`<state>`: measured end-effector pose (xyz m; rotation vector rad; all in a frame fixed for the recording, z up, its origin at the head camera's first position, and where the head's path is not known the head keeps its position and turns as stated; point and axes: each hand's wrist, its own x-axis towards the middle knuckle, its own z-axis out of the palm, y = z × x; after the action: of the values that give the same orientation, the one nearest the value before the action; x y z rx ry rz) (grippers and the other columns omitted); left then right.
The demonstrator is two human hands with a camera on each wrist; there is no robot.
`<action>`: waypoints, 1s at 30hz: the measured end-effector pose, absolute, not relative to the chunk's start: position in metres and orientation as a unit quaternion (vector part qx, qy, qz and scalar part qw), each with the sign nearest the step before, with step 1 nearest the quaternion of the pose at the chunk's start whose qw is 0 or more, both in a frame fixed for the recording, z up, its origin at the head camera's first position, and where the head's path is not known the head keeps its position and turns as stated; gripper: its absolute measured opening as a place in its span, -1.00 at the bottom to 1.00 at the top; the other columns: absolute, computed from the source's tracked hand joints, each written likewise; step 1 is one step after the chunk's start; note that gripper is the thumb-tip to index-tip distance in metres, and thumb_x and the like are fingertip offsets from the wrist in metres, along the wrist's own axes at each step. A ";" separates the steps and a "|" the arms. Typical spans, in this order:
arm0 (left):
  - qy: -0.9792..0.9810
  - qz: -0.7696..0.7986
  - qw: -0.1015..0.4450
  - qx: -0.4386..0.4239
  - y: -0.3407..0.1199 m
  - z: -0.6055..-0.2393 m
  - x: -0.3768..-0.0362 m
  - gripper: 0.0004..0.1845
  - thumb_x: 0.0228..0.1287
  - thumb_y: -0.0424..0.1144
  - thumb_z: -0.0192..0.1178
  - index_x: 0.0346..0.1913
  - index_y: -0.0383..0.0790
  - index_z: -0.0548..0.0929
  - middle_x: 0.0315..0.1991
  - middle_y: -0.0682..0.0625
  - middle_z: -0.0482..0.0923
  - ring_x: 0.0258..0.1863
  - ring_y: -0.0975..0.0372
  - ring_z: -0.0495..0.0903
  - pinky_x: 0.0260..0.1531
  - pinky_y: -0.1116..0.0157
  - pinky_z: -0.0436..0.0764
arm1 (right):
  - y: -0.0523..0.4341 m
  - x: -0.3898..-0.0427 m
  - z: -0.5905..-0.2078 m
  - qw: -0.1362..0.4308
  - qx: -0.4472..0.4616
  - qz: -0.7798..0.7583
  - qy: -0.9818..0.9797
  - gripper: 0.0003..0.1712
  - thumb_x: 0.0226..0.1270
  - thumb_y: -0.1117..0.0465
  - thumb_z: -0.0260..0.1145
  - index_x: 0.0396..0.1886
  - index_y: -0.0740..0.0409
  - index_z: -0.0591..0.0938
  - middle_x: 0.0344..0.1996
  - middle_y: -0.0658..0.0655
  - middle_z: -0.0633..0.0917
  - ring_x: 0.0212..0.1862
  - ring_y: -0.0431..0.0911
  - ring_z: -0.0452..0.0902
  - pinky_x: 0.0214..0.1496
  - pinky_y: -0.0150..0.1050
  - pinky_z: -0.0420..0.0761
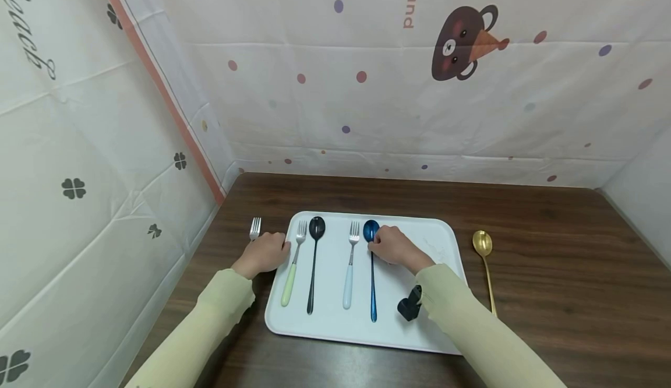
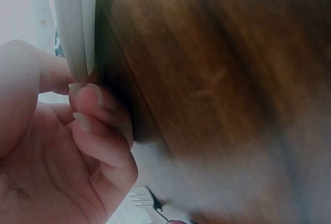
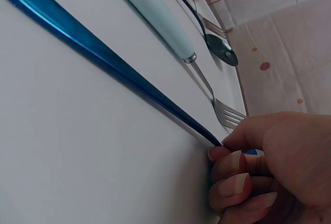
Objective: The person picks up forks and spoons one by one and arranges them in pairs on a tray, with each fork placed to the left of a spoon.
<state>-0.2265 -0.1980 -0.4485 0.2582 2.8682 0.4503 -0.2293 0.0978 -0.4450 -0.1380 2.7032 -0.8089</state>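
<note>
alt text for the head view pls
Two hands rest at a white tray on a dark wood table: the right hand pinches a blue spoon, the left hand grips the tray's left edge. A gold spoon lies right of the tray.

Makeshift recording booth, printed cloth backdrop (image 1: 367, 85) on three sides, dark wooden table (image 1: 550, 295)

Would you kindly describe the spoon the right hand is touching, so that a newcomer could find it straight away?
On the dark wooden table lies a white tray holding four pieces of cutlery in a row. The blue spoon is the rightmost of them, its bowl end under the right hand. Unlike the black spoon and the two pastel-handled forks, it is glossy metallic blue throughout.
</note>
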 end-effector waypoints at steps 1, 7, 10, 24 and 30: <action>0.978 0.153 0.113 0.088 -0.198 -0.449 -0.227 -0.70 0.47 -0.13 -0.07 -0.30 -0.26 0.55 -0.59 -0.05 0.44 -0.60 0.20 0.45 -0.52 0.29 0.42 | 0.098 -0.229 -0.445 0.157 -0.047 -0.283 0.945 -0.59 0.39 0.14 0.18 -0.71 0.09 0.53 -0.76 0.00 0.45 -0.64 -0.15 0.39 -0.56 -0.36 0.36; 0.978 0.150 0.111 0.088 -0.198 -0.449 -0.227 -0.70 0.47 -0.13 -0.08 -0.31 -0.26 0.54 -0.58 -0.05 0.44 -0.60 0.19 0.45 -0.53 0.29 0.41 | 0.098 -0.226 -0.441 0.152 -0.051 -0.287 0.945 -0.62 0.42 0.13 0.14 -0.62 0.10 0.59 -0.73 0.02 0.47 -0.62 -0.14 0.40 -0.54 -0.35 0.38; 0.978 0.149 0.111 0.089 -0.198 -0.449 -0.227 -0.70 0.47 -0.13 -0.08 -0.30 -0.26 0.55 -0.58 -0.05 0.45 -0.59 0.19 0.45 -0.52 0.29 0.41 | 0.098 -0.224 -0.437 0.146 -0.054 -0.286 0.946 -0.62 0.42 0.12 0.15 -0.63 0.10 0.58 -0.73 0.02 0.46 -0.61 -0.13 0.40 -0.52 -0.35 0.38; 0.978 0.151 0.114 0.093 -0.197 -0.446 -0.226 -0.70 0.47 -0.14 -0.07 -0.28 -0.28 0.56 -0.58 -0.06 0.45 -0.59 0.19 0.44 -0.53 0.29 0.42 | 0.118 -0.223 -0.429 0.126 -0.046 -0.278 0.951 -0.72 0.42 0.12 0.18 -0.36 0.20 0.69 -0.64 0.08 0.50 -0.48 -0.10 0.42 -0.40 -0.33 0.40; 0.978 0.149 0.118 0.090 -0.197 -0.445 -0.226 -0.70 0.46 -0.13 -0.07 -0.21 -0.30 0.57 -0.55 -0.06 0.47 -0.56 0.19 0.47 -0.49 0.27 0.44 | 0.131 -0.222 -0.427 0.122 -0.045 -0.273 0.953 -0.72 0.42 0.13 0.18 -0.32 0.23 0.69 -0.64 0.09 0.52 -0.48 -0.10 0.41 -0.39 -0.32 0.40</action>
<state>-0.2265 -0.1973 -0.4453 0.2637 2.8592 0.4369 -0.2216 0.1311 -0.4274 -0.1317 2.7833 -0.7959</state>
